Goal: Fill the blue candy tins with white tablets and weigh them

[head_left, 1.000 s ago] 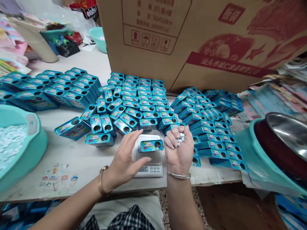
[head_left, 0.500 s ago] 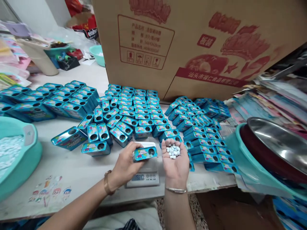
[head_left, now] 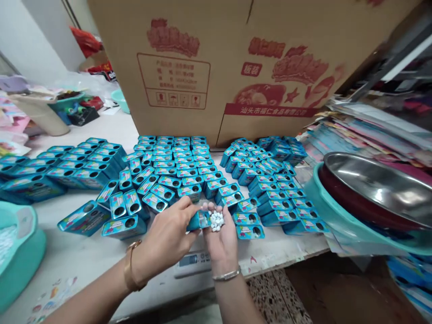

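My left hand (head_left: 172, 234) is closed round a small blue box (head_left: 201, 220), its printed end with the hole turned toward my other palm. Right against it, my right hand (head_left: 221, 245) lies palm up and cupped, with a small heap of pale candies (head_left: 216, 220) in it. Under my wrists a white digital scale (head_left: 192, 266) is partly hidden. Beyond my hands stand many blue boxes (head_left: 184, 166) in rows, some of them skewed at the left of the group.
A teal basin (head_left: 33, 238) with pale candies sits at the left edge. A large carton (head_left: 216, 121) stands behind the boxes. Stacked basins with a steel bowl (head_left: 381, 184) are at the right, in front of piled flat packaging (head_left: 364, 135).
The box in my left hand has tilted and come against my right palm. My right hand has moved left, toward the box. The whole view has shifted.
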